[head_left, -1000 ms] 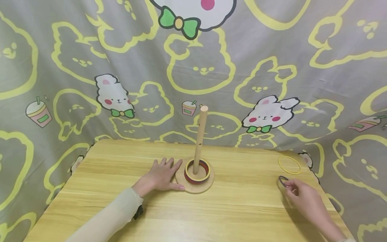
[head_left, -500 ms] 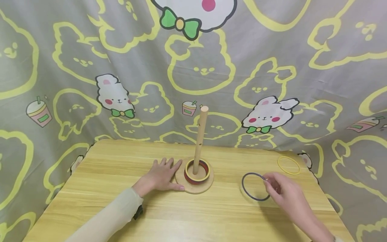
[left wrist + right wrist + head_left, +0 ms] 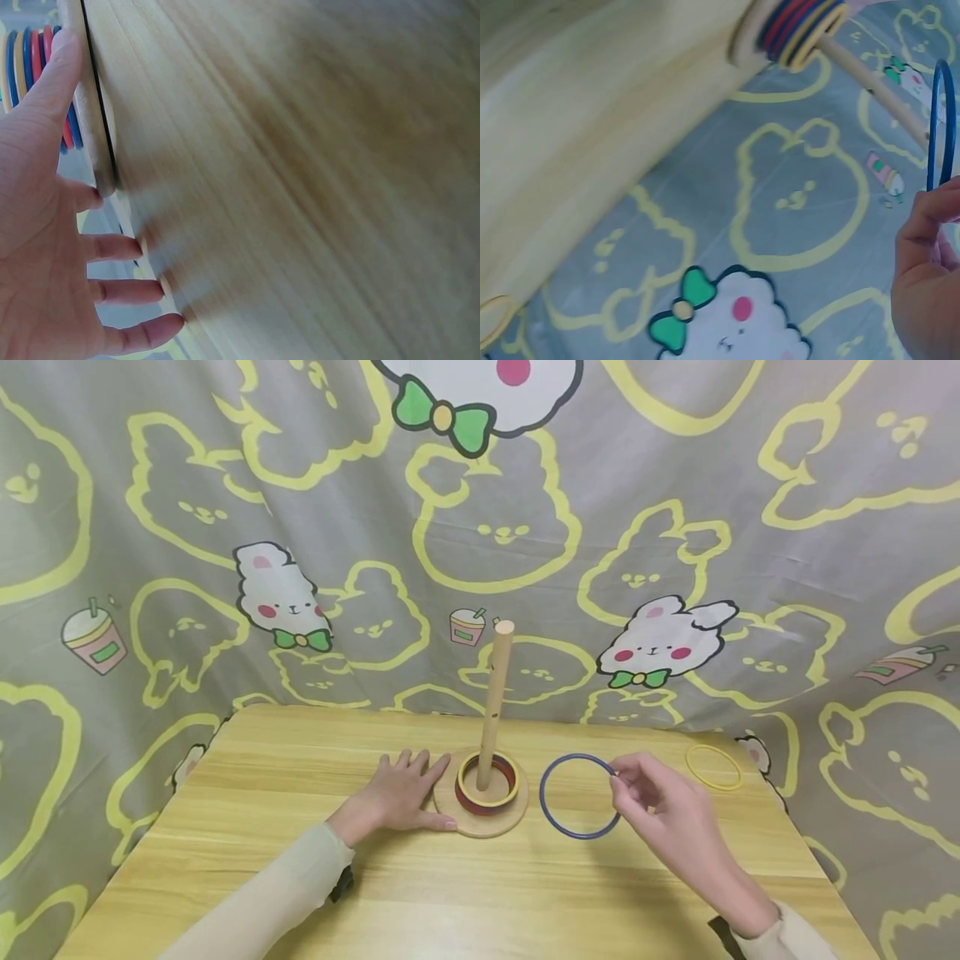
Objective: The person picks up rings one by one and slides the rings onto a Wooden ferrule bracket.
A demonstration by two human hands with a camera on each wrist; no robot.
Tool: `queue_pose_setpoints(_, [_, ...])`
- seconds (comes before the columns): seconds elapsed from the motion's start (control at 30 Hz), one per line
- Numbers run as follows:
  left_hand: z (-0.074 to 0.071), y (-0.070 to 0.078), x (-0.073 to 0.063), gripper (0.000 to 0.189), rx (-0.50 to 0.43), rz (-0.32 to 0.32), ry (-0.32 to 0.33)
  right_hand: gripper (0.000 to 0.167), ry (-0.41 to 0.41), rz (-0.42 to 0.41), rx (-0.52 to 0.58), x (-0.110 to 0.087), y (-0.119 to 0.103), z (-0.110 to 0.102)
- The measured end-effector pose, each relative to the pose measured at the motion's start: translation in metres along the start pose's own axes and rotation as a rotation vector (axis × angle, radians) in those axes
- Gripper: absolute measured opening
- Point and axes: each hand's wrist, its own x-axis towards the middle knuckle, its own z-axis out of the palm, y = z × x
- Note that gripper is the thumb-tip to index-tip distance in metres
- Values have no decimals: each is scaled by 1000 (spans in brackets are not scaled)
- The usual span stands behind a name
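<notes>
A wooden peg (image 3: 495, 702) rises from a round wooden base (image 3: 480, 822) on the table, with several coloured rings (image 3: 487, 782) stacked round its foot, a yellow one on top. My left hand (image 3: 397, 797) lies flat on the table, fingers straight, its thumb (image 3: 52, 75) touching the base's left edge (image 3: 94, 135). My right hand (image 3: 660, 810) pinches a thin blue ring (image 3: 579, 796) just right of the base; the ring (image 3: 939, 120) stands near the peg (image 3: 877, 90) in the right wrist view.
A loose yellow ring (image 3: 712, 767) lies near the table's far right corner. The wooden table (image 3: 300, 877) ends at a cartoon-rabbit printed curtain (image 3: 225, 527) that hangs behind and around it.
My right hand has carried the blue ring from the table's right edge leftward to beside the peg base. My left hand has stayed put.
</notes>
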Motion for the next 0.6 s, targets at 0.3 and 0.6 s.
queue_pose_setpoints(0.3, [0,0,0,114,0,2,3,32,42,-37,139,31,-27,10])
queue_pose_setpoints(0.6, [-1,1,-1,115,5,3,10,25,90,-44,239,69,-49,13])
